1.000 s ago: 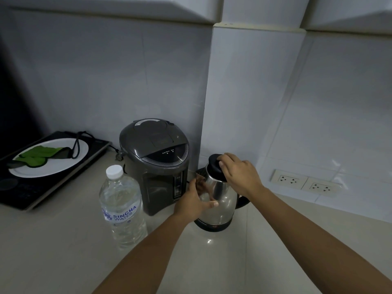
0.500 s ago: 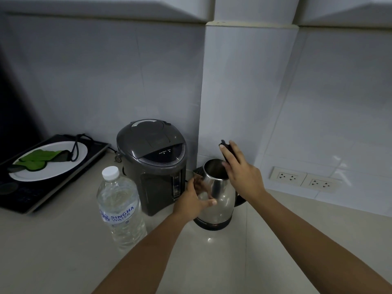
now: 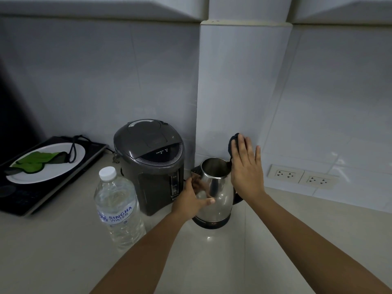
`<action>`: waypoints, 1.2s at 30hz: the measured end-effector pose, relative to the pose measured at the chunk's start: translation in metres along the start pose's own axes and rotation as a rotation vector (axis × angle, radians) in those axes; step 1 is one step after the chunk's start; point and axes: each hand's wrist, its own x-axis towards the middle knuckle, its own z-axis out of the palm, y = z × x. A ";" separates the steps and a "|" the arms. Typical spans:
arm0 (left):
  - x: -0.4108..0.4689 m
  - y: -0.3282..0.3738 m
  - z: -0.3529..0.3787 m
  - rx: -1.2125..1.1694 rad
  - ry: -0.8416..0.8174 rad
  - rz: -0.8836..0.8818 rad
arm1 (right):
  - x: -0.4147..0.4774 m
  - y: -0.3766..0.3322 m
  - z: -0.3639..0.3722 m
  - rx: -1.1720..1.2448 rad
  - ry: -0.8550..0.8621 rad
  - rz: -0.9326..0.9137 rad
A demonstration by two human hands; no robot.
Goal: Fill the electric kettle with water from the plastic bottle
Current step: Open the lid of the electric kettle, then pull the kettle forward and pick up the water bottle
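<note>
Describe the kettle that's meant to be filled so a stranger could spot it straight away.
Find the white tiled pillar jutting from the wall; the electric kettle stands on the counter at its foot. It sits just right of a bigger dark grey water boiler. Unlike that boiler, it is small, shiny steel, with its black lid flipped open.

I am working in a home kitchen. Indicators: tiled walls [image 3: 84,81], a pale counter [image 3: 53,251], an induction hob [image 3: 25,200] carrying a plate [image 3: 48,175], a thermo pot [image 3: 150,164], and wall sockets [image 3: 301,176].
</note>
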 end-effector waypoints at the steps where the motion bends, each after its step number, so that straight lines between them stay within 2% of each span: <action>1: 0.000 0.000 0.000 0.000 0.002 0.001 | -0.001 0.003 0.000 0.028 0.000 0.046; 5: 0.000 0.000 0.000 0.001 0.005 -0.001 | -0.012 0.006 -0.001 0.174 -0.015 0.241; 12: 0.000 0.002 0.000 -0.009 0.001 -0.012 | -0.033 0.003 0.003 0.302 -0.071 0.362; 16: -0.001 0.002 0.001 -0.012 0.009 -0.010 | -0.049 -0.007 0.002 0.513 -0.033 0.396; 22: -0.002 0.004 -0.001 -0.033 -0.016 -0.012 | -0.059 -0.019 0.009 0.927 -0.035 0.768; 25: -0.003 0.004 -0.001 -0.032 -0.018 -0.019 | -0.060 -0.013 0.016 0.975 -0.114 0.824; 29: -0.006 0.005 0.000 -0.046 -0.002 -0.017 | -0.051 -0.008 0.019 0.940 -0.213 0.802; 36: -0.010 0.008 0.001 -0.075 -0.021 -0.020 | -0.041 -0.015 0.016 0.985 -0.255 0.908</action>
